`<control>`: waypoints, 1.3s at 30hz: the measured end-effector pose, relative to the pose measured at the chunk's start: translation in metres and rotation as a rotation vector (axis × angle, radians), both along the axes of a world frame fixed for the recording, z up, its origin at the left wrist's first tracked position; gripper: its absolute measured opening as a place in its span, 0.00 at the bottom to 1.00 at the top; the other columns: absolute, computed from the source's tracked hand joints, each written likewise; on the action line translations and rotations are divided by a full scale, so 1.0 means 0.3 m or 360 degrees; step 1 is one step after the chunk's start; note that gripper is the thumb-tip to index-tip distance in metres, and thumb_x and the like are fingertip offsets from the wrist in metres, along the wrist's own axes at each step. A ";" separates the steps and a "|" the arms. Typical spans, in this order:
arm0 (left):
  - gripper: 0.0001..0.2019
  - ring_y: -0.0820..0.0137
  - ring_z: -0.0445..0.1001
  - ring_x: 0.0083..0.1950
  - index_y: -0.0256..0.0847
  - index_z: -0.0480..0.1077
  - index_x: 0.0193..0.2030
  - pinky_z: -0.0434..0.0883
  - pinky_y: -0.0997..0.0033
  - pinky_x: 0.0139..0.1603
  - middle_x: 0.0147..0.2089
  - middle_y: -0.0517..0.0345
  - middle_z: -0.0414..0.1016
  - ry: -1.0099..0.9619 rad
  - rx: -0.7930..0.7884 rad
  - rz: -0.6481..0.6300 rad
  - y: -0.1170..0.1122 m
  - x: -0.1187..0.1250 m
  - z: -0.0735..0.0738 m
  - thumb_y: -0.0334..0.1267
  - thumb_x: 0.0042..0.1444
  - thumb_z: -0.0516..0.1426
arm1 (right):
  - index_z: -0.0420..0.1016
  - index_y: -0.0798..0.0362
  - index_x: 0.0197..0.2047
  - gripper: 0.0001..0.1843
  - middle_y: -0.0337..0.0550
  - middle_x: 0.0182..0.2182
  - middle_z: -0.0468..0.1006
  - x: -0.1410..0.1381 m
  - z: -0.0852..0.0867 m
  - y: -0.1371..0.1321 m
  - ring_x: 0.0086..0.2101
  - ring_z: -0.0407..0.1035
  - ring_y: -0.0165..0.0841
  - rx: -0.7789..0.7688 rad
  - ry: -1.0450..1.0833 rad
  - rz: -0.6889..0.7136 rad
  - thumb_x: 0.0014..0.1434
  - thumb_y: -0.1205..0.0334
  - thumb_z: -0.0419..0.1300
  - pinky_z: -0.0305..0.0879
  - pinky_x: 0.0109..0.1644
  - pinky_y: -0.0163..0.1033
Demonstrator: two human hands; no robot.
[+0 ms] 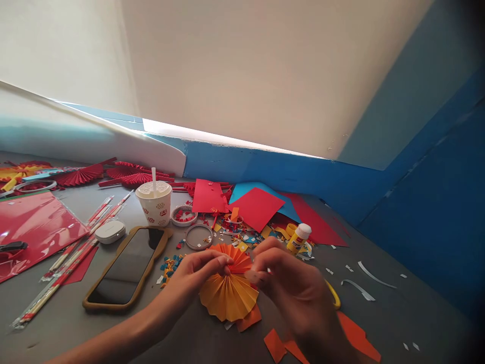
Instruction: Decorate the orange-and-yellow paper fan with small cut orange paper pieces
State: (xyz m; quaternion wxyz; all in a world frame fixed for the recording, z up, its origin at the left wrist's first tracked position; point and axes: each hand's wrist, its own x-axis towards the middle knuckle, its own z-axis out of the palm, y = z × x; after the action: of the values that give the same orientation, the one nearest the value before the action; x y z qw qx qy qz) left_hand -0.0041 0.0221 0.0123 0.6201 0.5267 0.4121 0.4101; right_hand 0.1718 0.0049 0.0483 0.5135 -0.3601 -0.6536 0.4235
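Observation:
A pleated paper rosette (229, 299), yellow in its lower part and orange in its upper part, is in front of me above the grey table. At its centre, my left hand (202, 268) pinches the folds between thumb and forefinger. Close to the rosette's right edge is my right hand (290, 283), with thumb and fingers closed together. Whatever those fingertips hold, if anything, is too small and blurred to make out. Orange paper pieces (275, 345) lie below and to the right. Part of a yellow curved handle (333, 294) shows behind my right hand.
A phone (121, 268), a white case (110, 231) and a cup with a straw (154, 205) stand left. Behind are tape rings (199, 236), paper scraps, red sheets (256, 208) and a glue stick (299, 238). Wrapped sticks (71, 258) lie far left; a blue wall (242, 164) borders the table.

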 end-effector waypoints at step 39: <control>0.27 0.69 0.79 0.36 0.39 0.61 0.50 0.70 0.70 0.41 0.36 0.53 0.82 -0.0093 -0.0385 -0.0231 -0.026 0.035 -0.047 0.35 0.46 0.69 | 0.84 0.46 0.39 0.32 0.46 0.45 0.70 0.157 -0.088 0.000 0.51 0.63 0.41 -0.0556 -0.0176 0.0476 0.69 0.44 0.40 0.53 0.63 0.51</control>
State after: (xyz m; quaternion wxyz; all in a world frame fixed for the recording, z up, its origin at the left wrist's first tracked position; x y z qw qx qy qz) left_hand 0.0065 0.0141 -0.0018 0.7189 0.4645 0.4010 0.3266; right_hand 0.2190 0.0050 0.0220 0.3385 -0.3654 -0.6435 0.5812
